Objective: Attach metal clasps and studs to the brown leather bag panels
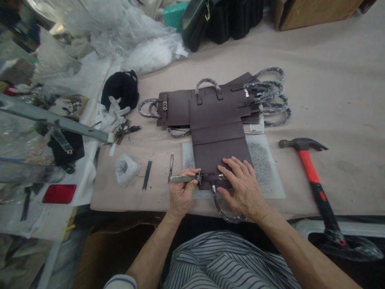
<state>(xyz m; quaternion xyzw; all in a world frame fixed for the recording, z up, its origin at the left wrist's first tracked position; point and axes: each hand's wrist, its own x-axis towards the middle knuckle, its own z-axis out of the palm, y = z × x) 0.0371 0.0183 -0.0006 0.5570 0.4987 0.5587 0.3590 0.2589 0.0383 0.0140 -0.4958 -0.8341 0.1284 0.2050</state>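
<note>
Dark bag panel across a pale slab

On the worktop, its far end overlaps other panels. Left hand's grip: closed around a metal tool; right hand spread on the panel. Slanting the tool could scratch it. A wrapped handle loops beside, possibly obstructing; a hammer lies well apart, rightward.

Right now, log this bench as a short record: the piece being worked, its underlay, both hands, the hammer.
Workpiece: dark brown panel with plastic-wrapped handle
Underlay: speckled board
Left hand: grips metal tool at the panel's near end
Right hand: spread on the panel, beside gold-coloured clasp
Hammer: right of the panel, head on the table, lower end past the near edge
</note>
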